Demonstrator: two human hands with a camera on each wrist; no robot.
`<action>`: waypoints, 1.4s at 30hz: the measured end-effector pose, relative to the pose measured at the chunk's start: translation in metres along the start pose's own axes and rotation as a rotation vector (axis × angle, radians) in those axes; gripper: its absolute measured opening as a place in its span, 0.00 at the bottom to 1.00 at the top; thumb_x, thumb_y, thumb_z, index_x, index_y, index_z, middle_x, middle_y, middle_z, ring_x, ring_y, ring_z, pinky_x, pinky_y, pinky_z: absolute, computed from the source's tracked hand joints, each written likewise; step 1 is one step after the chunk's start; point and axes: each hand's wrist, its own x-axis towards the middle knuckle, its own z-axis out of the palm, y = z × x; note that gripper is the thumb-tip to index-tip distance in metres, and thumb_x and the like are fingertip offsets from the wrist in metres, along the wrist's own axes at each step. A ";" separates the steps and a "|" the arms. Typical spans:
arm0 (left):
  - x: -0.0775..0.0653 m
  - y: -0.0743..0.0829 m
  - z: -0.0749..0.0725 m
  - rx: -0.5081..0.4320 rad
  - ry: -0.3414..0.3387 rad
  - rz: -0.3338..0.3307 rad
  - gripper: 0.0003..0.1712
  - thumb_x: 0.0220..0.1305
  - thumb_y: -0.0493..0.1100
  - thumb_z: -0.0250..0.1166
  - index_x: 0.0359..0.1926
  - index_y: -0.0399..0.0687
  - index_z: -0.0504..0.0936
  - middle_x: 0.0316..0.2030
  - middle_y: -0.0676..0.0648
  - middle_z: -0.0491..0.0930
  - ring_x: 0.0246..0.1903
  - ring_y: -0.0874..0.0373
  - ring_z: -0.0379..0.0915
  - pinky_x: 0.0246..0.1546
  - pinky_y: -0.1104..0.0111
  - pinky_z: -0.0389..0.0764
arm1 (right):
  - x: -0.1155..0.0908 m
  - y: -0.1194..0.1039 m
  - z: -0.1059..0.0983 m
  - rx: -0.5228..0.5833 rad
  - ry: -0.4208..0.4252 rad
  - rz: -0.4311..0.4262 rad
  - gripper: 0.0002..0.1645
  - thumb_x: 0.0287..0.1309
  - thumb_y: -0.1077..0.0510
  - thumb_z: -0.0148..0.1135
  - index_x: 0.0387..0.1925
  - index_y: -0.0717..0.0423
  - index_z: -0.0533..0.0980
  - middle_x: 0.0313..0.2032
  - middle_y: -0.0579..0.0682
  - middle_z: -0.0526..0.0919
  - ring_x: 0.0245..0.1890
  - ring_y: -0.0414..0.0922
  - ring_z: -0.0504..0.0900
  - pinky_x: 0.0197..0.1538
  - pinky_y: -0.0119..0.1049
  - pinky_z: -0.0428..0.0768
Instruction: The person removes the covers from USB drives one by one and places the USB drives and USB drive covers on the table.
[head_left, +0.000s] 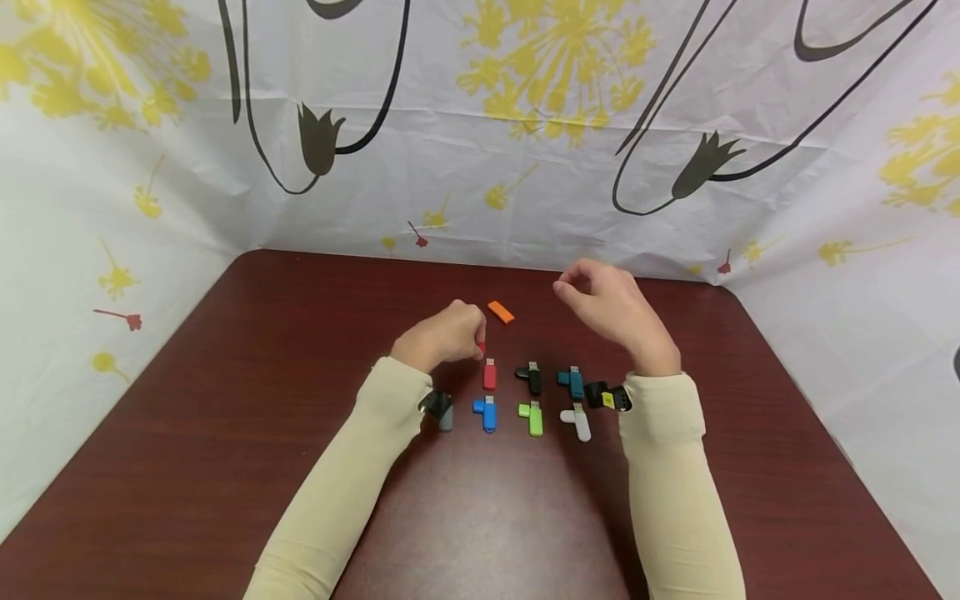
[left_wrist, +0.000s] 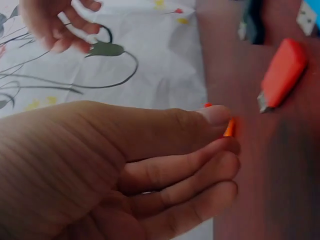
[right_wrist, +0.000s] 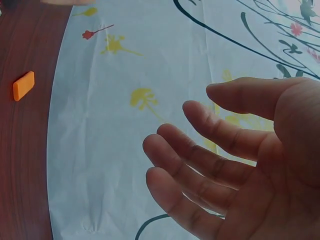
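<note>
My left hand (head_left: 448,331) pinches a small red cap (head_left: 481,347) between thumb and fingers, just above the metal plug of a red USB stick (head_left: 490,377). The fingers hide most of that cap; the left wrist view shows only a speck of red by the thumb. Beyond the hand an orange USB stick (head_left: 501,312) lies on the table. Raised at the right, my right hand (head_left: 611,304) holds nothing, its fingers loosely bent in the right wrist view. A black USB stick (head_left: 534,379) with its cap swung sideways lies right of the red one.
More USB sticks lie in two rows: teal (head_left: 575,383), blue (head_left: 489,415), green (head_left: 535,419) and white (head_left: 581,425). A grey one (head_left: 446,419) is partly covered by the left wrist camera. A patterned white cloth (head_left: 450,167) hangs behind the dark wooden table (head_left: 225,417).
</note>
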 end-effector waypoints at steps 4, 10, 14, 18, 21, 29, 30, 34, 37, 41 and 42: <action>0.003 0.000 0.009 0.026 -0.046 -0.022 0.03 0.71 0.38 0.74 0.38 0.45 0.88 0.37 0.47 0.84 0.37 0.52 0.80 0.39 0.64 0.83 | 0.001 -0.003 0.002 -0.007 -0.018 -0.011 0.16 0.80 0.50 0.59 0.55 0.57 0.82 0.44 0.57 0.88 0.41 0.53 0.82 0.49 0.47 0.77; 0.005 -0.001 0.016 0.055 -0.064 -0.035 0.06 0.70 0.34 0.72 0.34 0.44 0.87 0.34 0.47 0.84 0.34 0.53 0.78 0.34 0.65 0.79 | 0.002 -0.003 0.002 -0.026 -0.026 -0.020 0.15 0.80 0.51 0.59 0.55 0.56 0.82 0.41 0.56 0.88 0.39 0.52 0.81 0.47 0.46 0.76; 0.005 -0.001 0.017 0.054 -0.055 -0.036 0.08 0.70 0.34 0.73 0.31 0.45 0.86 0.33 0.47 0.84 0.32 0.54 0.77 0.33 0.66 0.78 | 0.002 -0.002 0.001 -0.022 -0.031 -0.022 0.15 0.80 0.50 0.58 0.54 0.56 0.82 0.42 0.55 0.87 0.40 0.52 0.81 0.47 0.46 0.76; 0.004 0.000 0.018 0.054 -0.052 -0.039 0.09 0.70 0.35 0.74 0.31 0.45 0.85 0.31 0.47 0.83 0.31 0.54 0.76 0.32 0.67 0.77 | 0.002 -0.003 0.001 -0.014 -0.042 -0.019 0.16 0.80 0.50 0.58 0.55 0.55 0.82 0.43 0.55 0.88 0.41 0.52 0.82 0.48 0.47 0.76; 0.003 0.000 0.018 0.055 -0.057 -0.042 0.09 0.70 0.35 0.74 0.30 0.44 0.85 0.30 0.47 0.82 0.31 0.54 0.76 0.32 0.67 0.76 | 0.002 -0.003 0.001 -0.009 -0.052 -0.018 0.16 0.81 0.50 0.58 0.55 0.56 0.82 0.44 0.55 0.88 0.42 0.52 0.82 0.49 0.47 0.77; 0.004 0.002 0.019 0.047 -0.072 -0.051 0.07 0.70 0.34 0.73 0.33 0.44 0.85 0.32 0.46 0.83 0.33 0.53 0.77 0.33 0.66 0.78 | 0.002 -0.002 0.003 -0.006 -0.061 -0.019 0.15 0.81 0.50 0.58 0.54 0.55 0.82 0.45 0.56 0.88 0.42 0.52 0.82 0.48 0.47 0.77; 0.004 0.002 0.019 0.049 -0.073 -0.050 0.07 0.70 0.34 0.73 0.33 0.44 0.86 0.32 0.46 0.83 0.33 0.54 0.77 0.33 0.67 0.77 | 0.002 -0.002 0.003 -0.006 -0.062 -0.020 0.15 0.81 0.50 0.58 0.54 0.55 0.82 0.45 0.56 0.88 0.42 0.52 0.82 0.48 0.47 0.77; 0.003 0.003 0.017 0.055 -0.084 -0.048 0.03 0.70 0.34 0.73 0.38 0.43 0.87 0.35 0.47 0.83 0.34 0.54 0.78 0.33 0.67 0.77 | 0.002 -0.001 0.003 -0.006 -0.066 -0.027 0.15 0.81 0.51 0.58 0.54 0.56 0.82 0.47 0.57 0.88 0.43 0.52 0.83 0.49 0.48 0.78; 0.002 0.003 0.014 0.040 -0.089 -0.055 0.03 0.69 0.36 0.75 0.41 0.43 0.88 0.37 0.47 0.84 0.36 0.53 0.79 0.34 0.67 0.80 | 0.003 0.000 0.003 -0.006 -0.067 -0.028 0.15 0.80 0.51 0.58 0.54 0.56 0.82 0.48 0.57 0.88 0.44 0.52 0.83 0.50 0.48 0.78; -0.001 0.000 0.005 0.014 -0.058 -0.066 0.03 0.71 0.38 0.74 0.41 0.43 0.88 0.38 0.46 0.85 0.38 0.52 0.80 0.38 0.65 0.82 | 0.003 0.000 0.003 -0.006 -0.067 -0.020 0.15 0.80 0.50 0.58 0.54 0.55 0.82 0.47 0.56 0.88 0.44 0.52 0.83 0.50 0.48 0.78; -0.002 0.000 0.002 0.009 -0.047 -0.069 0.04 0.72 0.39 0.74 0.41 0.43 0.88 0.37 0.46 0.84 0.38 0.52 0.80 0.39 0.64 0.82 | 0.003 0.001 0.002 -0.006 -0.068 -0.016 0.15 0.80 0.50 0.58 0.55 0.55 0.82 0.47 0.57 0.88 0.44 0.52 0.82 0.50 0.48 0.78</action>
